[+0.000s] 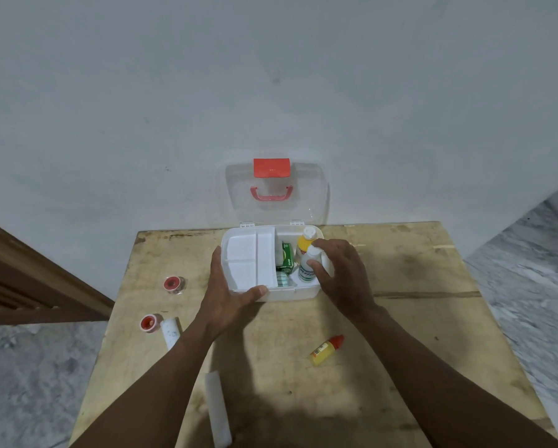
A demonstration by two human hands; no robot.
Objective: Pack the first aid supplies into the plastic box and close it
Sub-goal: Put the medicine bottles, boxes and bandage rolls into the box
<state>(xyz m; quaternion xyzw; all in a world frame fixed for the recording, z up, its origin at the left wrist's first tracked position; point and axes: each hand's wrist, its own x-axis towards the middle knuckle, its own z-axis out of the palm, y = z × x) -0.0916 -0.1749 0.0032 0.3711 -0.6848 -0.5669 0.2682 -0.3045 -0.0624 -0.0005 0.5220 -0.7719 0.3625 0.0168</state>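
At the far edge of the table (406, 334), the plastic box (290, 294) is being gripped near-left by the left hand (229, 294); a white bottle (306, 273) in its right compartment is being clasped by the right hand (340, 270).

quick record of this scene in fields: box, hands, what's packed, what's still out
box: plastic box on the wooden table, clear lid open, standing up
tray: white tray over the box's left part
left: left hand grips the box's front left corner
right: right hand holds white bottle in the box's right part
packed: yellow bottle, green carton
still out: two red tape rolls, two white rolls, small red-capped bottle
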